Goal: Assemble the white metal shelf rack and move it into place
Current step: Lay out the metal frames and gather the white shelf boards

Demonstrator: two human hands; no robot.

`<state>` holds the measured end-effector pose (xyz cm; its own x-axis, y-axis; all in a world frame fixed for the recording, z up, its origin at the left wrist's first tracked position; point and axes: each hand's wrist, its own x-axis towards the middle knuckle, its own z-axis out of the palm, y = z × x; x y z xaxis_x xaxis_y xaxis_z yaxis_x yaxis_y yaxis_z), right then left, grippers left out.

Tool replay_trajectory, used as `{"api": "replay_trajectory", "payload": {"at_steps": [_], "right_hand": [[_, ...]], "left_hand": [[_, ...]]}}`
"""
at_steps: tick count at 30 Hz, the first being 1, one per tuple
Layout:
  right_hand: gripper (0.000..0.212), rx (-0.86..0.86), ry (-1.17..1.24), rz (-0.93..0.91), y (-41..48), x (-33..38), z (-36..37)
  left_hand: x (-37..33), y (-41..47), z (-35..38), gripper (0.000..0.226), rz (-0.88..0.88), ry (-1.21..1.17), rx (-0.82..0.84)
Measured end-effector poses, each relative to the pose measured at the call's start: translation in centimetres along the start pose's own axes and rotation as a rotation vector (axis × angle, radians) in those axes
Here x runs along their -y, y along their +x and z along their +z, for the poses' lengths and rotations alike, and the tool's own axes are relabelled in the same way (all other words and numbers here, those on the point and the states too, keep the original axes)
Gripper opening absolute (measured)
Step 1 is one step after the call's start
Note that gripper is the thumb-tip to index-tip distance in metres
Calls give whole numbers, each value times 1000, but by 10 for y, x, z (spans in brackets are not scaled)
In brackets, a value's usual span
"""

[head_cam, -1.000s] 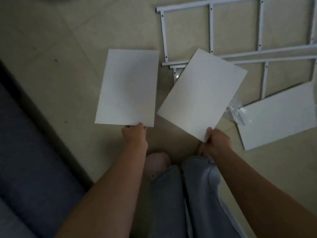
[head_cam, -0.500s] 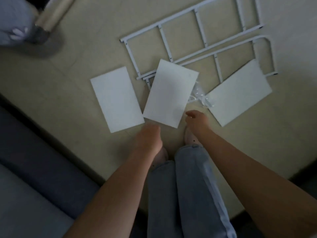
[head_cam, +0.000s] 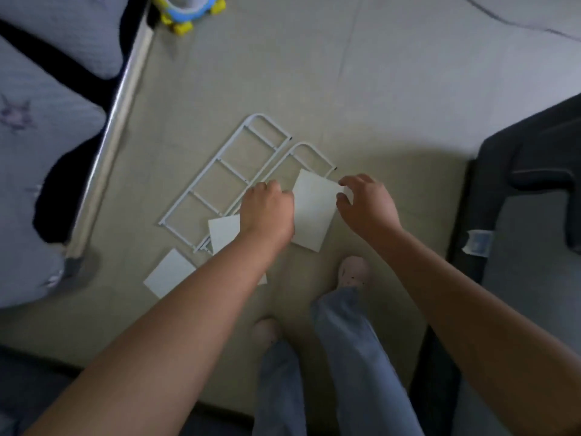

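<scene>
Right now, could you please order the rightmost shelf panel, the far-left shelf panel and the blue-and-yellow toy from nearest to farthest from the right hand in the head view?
1. Rightmost shelf panel, immediately left of the right hand.
2. Far-left shelf panel, on the floor at lower left.
3. Blue-and-yellow toy, at the top edge, far up-left.

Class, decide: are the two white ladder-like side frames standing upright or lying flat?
Lying flat. Both side frames rest on the floor side by side, rails and rungs level against it.
</scene>
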<state>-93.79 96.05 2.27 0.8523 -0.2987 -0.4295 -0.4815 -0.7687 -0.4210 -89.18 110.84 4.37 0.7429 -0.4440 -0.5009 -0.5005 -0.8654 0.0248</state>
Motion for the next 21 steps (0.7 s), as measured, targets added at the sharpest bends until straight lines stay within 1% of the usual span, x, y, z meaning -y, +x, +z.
{"api": "replay_trajectory", "payload": {"at_steps": [2,5,8,11,13,15,18,21], "right_hand": [[35,-44,-4,12,5,-27,-42],[36,-42,4,31,24,-69,-104],[37,-74,22,28,54,-108,-173],[39,-33,10,43,90,-143,-239],[40,-26,-10,81,119,-162,-281],[39,-69,-19,115,148,-172,-321],[40,-108,-54,94,198,-175,-372],[41,-127,-40,72,262,-171,-419]], "left_hand": [[-35,20,-36,25,48,40,-42],[-92,58,-81,25,78,58,-54],[-151,102,-123,26,48,43,-49],[-197,142,-168,29,-45,33,-76],[-220,173,-203,29,-80,27,-104],[-236,205,-239,29,-93,2,-150],[-254,254,-293,29,-94,-25,-200],[-263,314,-339,28,-111,-33,-207]]}}
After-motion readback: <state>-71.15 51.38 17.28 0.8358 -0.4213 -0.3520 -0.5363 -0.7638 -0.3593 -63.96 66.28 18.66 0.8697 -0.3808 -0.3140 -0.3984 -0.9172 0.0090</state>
